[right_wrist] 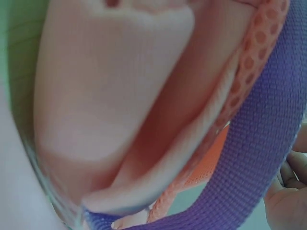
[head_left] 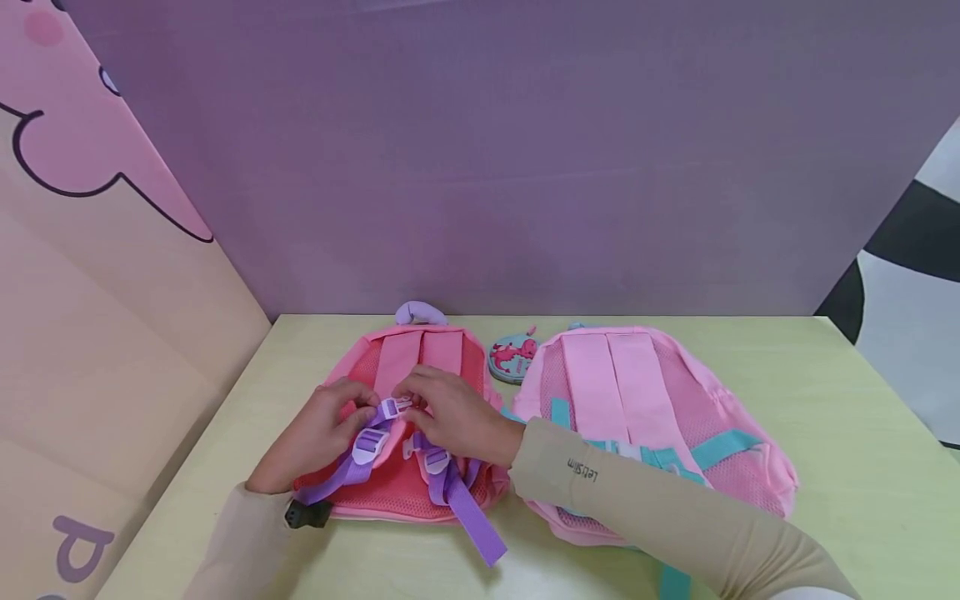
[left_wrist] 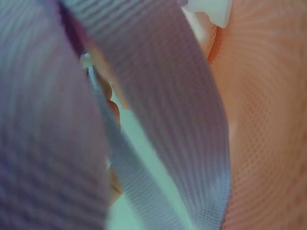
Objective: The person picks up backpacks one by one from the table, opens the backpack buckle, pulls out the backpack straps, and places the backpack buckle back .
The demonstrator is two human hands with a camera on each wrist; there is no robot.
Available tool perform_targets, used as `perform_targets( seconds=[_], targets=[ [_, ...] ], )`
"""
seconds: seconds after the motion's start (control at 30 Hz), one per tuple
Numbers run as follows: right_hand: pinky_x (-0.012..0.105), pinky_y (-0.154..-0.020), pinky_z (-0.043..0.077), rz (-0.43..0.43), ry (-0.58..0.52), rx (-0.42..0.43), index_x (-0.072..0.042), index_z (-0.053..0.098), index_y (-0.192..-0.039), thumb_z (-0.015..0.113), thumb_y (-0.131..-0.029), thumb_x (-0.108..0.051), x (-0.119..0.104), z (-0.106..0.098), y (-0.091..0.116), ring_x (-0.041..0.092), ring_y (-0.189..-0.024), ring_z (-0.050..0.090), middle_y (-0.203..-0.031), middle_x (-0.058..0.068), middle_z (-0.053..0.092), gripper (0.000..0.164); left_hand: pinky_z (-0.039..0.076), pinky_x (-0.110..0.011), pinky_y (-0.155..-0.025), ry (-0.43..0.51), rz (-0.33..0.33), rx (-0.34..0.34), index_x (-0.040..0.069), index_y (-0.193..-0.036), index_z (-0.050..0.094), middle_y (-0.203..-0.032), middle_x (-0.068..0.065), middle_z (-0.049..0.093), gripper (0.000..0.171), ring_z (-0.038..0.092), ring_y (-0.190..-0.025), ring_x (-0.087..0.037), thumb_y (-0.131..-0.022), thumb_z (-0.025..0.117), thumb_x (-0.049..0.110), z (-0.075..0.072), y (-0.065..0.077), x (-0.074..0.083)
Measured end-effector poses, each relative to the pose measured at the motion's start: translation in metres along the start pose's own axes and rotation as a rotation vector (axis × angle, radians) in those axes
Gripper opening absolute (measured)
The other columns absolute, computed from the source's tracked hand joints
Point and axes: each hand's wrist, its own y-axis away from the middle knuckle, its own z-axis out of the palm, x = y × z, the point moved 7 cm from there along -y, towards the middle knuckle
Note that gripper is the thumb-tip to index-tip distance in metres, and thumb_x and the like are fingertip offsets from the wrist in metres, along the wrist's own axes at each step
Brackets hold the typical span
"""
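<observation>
A coral-pink backpack (head_left: pixel 367 502) lies on the table with its strap side up. Over its middle, my left hand (head_left: pixel 318 433) pinches a purple strap beside a white buckle (head_left: pixel 392 407). From the other side, the fingers of my right hand (head_left: pixel 459 414) pinch the buckle's far end. Below the hands are white strap adjusters, one of them the left adjuster (head_left: pixel 368 447). A loose purple strap end (head_left: pixel 480 525) trails over the front edge of the bag. Close up, purple webbing (left_wrist: pixel 177 110) fills much of the left wrist view. Webbing (right_wrist: pixel 254 124) also crosses the right wrist view.
A light pink backpack (head_left: pixel 622 392) with teal straps lies to the right, partly under my right forearm. Between the bags sits a small round teal pouch (head_left: pixel 513 358). A purple panel (head_left: pixel 525 167) stands behind the pale table (head_left: pixel 855 467), with printed panels at both sides.
</observation>
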Motion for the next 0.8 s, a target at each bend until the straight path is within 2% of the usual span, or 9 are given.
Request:
perform_targets(
  seconds=[0.2,0.37,0.53,0.67,0.8],
  targets=[
    [0.019,-0.079,0.045,0.022,-0.007,-0.02,-0.011,0.064,-0.11,0.069,-0.087,-0.012,0.001,0.003,0.0,0.007,-0.086,0.053,-0.101,-0.002,0.059,0.024,0.051,-0.029,-0.072,-0.012,0.008,-0.003,0.009,-0.096,0.064,-0.091,0.001,0.057,0.021,0.053,-0.085,-0.016,-0.079,0.074,0.002,0.003,-0.001,0.004],
    [0.018,-0.073,0.044,0.037,0.028,-0.034,-0.011,0.064,-0.104,0.071,-0.085,-0.014,0.002,0.005,0.0,0.007,-0.08,0.052,-0.093,-0.003,0.057,0.02,0.05,-0.029,-0.073,-0.003,0.018,-0.017,0.009,-0.096,0.064,-0.09,0.002,0.057,0.018,0.053,-0.084,-0.016,-0.081,0.071,0.001,0.007,0.0,0.005],
    [0.019,-0.068,0.043,0.073,0.041,-0.071,-0.01,0.065,-0.097,0.073,-0.082,-0.014,0.004,0.008,0.0,0.009,-0.074,0.051,-0.085,-0.003,0.058,0.017,0.05,-0.03,-0.077,0.018,0.0,-0.07,0.009,-0.099,0.063,-0.093,0.002,0.058,0.022,0.054,-0.087,-0.015,-0.082,0.069,-0.003,0.014,0.001,0.002],
    [0.021,-0.07,0.044,0.114,0.047,-0.127,-0.011,0.065,-0.096,0.075,-0.081,-0.014,0.006,0.013,0.001,0.009,-0.076,0.051,-0.084,-0.004,0.059,0.018,0.05,-0.028,-0.077,0.055,-0.031,-0.111,0.011,-0.103,0.058,-0.093,0.004,0.058,0.03,0.056,-0.087,-0.014,-0.08,0.071,-0.003,0.02,0.001,0.0],
    [0.02,-0.071,0.044,0.133,0.053,-0.16,-0.012,0.065,-0.096,0.075,-0.081,-0.013,0.008,0.018,0.001,0.009,-0.077,0.051,-0.083,-0.006,0.058,0.018,0.051,-0.026,-0.074,0.092,-0.03,-0.124,0.01,-0.103,0.054,-0.09,0.003,0.057,0.031,0.057,-0.083,-0.015,-0.081,0.069,-0.005,0.025,0.001,-0.001]
  ],
)
